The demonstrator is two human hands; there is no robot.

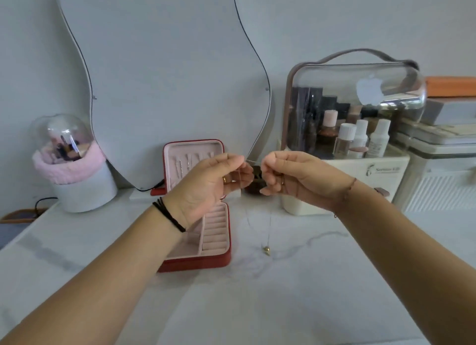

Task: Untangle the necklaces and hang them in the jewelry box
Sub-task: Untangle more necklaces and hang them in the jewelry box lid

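A red jewelry box (221, 261) with pink lining stands open on the white marble table, its lid upright with several chains hanging inside. My left hand (211, 182) and my right hand (291, 177) are raised in front of the box, each pinching the top of a thin necklace chain stretched between them. The chain hangs down in a loop to a small gold pendant (266, 250) just above the table, right of the box. My left forearm hides part of the box's tray.
A curvy mirror (164, 87) leans against the wall behind the box. A domed brush holder with pink trim (69, 164) stands at the left. A clear-lidded cosmetics organizer (353, 128) with bottles stands at the right, stacked boxes beyond it.
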